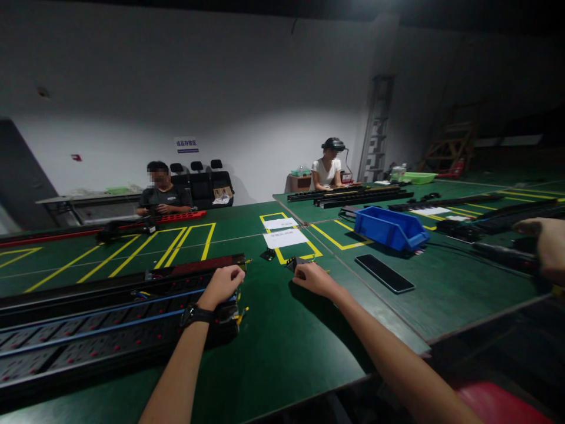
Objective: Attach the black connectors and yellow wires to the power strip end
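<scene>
Two hands of the wearer reach out over a green bench marked with yellow lines. The left hand, a dark watch on its wrist, is curled into a loose fist and rests on the right end of a long black power strip; whether its fingers grip anything cannot be told. The strip lies along the near left of the bench, with rows of sockets marked by red dots and blue wires running its length. A second long black rail lies just behind it.

The right hand is partly closed, fingertips pinched on a small black part that sits on the bench just right of the strip's end. One more small black piece lies a little farther off, near two white paper sheets.

To the right lies one black phone, flat, screen up. Beyond it stands one blue plastic bin; its contents cannot be seen from here.

At the far side two people sit at benches, one at the left behind a red strip, one near the middle behind more black rails. A third person's hand enters at the right edge. One green tray stands far right.
</scene>
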